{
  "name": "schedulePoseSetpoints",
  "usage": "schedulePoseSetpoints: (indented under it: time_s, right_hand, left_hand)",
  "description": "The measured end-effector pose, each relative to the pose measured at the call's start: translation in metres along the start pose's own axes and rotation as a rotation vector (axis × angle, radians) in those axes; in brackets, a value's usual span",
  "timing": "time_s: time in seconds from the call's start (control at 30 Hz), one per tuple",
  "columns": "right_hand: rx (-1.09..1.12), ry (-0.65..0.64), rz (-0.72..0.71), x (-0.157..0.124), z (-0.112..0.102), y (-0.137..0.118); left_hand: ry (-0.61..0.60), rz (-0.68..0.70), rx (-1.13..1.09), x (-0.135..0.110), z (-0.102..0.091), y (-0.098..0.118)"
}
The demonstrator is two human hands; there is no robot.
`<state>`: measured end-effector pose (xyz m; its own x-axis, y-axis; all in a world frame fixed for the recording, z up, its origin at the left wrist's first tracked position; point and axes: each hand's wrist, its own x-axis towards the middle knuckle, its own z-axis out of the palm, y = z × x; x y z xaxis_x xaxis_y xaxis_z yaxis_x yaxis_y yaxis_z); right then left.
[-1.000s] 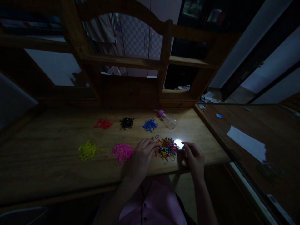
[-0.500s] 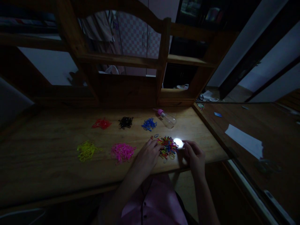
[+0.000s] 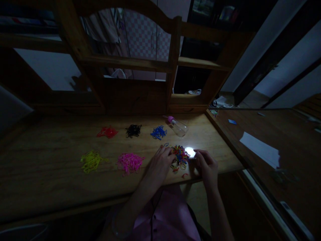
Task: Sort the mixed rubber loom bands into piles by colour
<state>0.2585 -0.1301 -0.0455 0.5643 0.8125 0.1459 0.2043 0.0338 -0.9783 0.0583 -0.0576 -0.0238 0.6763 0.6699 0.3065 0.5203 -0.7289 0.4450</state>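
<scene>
My left hand (image 3: 163, 161) rests at the left edge of a mixed pile of small coloured rubber bands (image 3: 180, 154). Its fingers are bent and closed, the tips touching the pile; what they grip is hidden. To the right of the pile, my right hand (image 3: 207, 163) is pinched, with its fingertips beside a glaring white spot (image 3: 190, 152). The glare and dim light hide what the pinch holds. A few red bands (image 3: 185, 175) lie apart, in front of the pile near the table edge.
Sorted bands lie in single-colour heaps: red (image 3: 107, 132), black (image 3: 133, 131), blue (image 3: 158, 133), yellow (image 3: 92, 161) and pink (image 3: 130, 163). Behind the mixed pile a clear bottle with a pink cap (image 3: 178, 127) lies on its side. A wooden shelf unit (image 3: 135, 97) backs the table.
Some red bands now show in front of the mixed pile. My left hand has shifted slightly up along the pile's left edge. My right hand stays almost in place.
</scene>
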Motion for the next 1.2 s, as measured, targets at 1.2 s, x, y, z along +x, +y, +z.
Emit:
schedulePoseSetpoints:
  time_s: [1.2]
  right_hand:
    - [-0.207, -0.259, -0.275, -0.038, 0.055, -0.054]
  left_hand:
    - [0.19, -0.482, -1.243, -0.008, -0.01, -0.021]
